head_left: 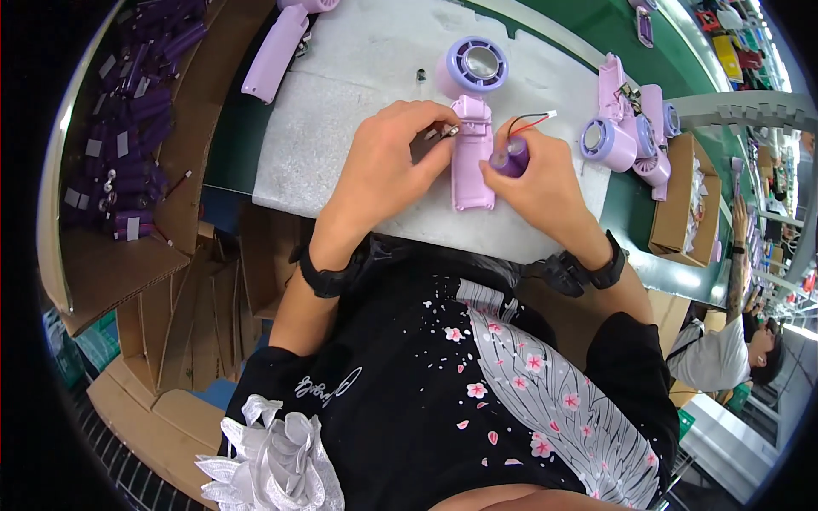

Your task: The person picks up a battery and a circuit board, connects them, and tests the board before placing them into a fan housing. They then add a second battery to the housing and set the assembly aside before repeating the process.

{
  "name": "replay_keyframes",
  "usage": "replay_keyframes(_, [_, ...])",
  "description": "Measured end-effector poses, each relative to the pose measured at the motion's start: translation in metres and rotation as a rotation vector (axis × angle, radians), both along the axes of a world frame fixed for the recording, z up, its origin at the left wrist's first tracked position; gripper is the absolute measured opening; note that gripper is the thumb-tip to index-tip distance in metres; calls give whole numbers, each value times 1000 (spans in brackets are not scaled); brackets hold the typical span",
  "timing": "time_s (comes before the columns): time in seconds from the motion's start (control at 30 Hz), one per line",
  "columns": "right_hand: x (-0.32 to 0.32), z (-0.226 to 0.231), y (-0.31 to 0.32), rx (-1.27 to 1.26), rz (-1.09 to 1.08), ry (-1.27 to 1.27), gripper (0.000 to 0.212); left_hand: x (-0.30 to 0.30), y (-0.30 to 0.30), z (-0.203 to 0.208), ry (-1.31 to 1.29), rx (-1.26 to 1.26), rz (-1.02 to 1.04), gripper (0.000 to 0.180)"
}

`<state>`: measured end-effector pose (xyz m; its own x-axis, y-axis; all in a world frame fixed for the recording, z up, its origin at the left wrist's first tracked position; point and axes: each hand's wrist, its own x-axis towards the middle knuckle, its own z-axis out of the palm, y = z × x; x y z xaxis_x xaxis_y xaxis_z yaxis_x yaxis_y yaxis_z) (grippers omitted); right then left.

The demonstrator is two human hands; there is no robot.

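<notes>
A lilac handheld fan lies on the white foam mat (315,153), its round head (479,64) pointing away from me and its hollow handle shell (473,175) toward me. At the left of the shell, my left hand (379,162) pinches a small shiny part (443,131), too small to make out fully. My right hand (550,183) grips a purple cylindrical battery (512,158) just right of the shell. Red and black wires rise from the battery to a white connector (551,113). A small dark piece (421,75) rests on the mat beyond my left hand.
On the left, a cardboard box (183,145) holds many purple batteries. A lilac handle piece (277,55) lies at the mat's far left. Several fan bodies (609,140) are piled on the right, beside a small carton (682,204). Another person (716,353) sits farther right.
</notes>
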<state>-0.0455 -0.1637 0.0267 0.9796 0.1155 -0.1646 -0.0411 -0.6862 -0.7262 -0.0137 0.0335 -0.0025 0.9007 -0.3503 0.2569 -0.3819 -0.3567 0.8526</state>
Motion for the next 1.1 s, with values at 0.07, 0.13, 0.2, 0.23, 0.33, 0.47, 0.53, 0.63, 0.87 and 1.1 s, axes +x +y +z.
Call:
replay_keyframes(0.07, [-1,-1,2,8,36,-118,26,-3,5,3,19,-12,-36,19])
replay_keyframes(0.13, [-2,-2,5,23,115,-367,26,-3,9,3,34,-17,-52,19])
replay_keyframes(0.2, [4,-2,10,42,154,-434,25,-1,13,1,31,-18,-93,18])
replay_keyframes(0.23, [10,-3,13,59,191,-508,24,0,14,1,28,-19,-115,18])
replay_keyframes(0.33, [14,-9,17,95,235,-594,23,-2,15,4,78,-28,-113,20])
replay_keyframes(0.47, [15,-17,16,143,250,-623,24,-2,14,7,144,-40,-110,23])
replay_keyframes(0.53, [14,-18,15,162,251,-633,24,-3,14,7,167,-45,-107,24])
replay_keyframes(0.63, [14,-18,14,175,253,-610,24,-3,16,7,172,-39,-122,25])
replay_keyframes(0.87, [14,-15,14,124,252,-571,23,-1,15,5,83,-75,-169,24])
replay_keyframes(1.1, [14,-11,15,46,253,-541,21,-3,16,7,77,-105,-171,26])
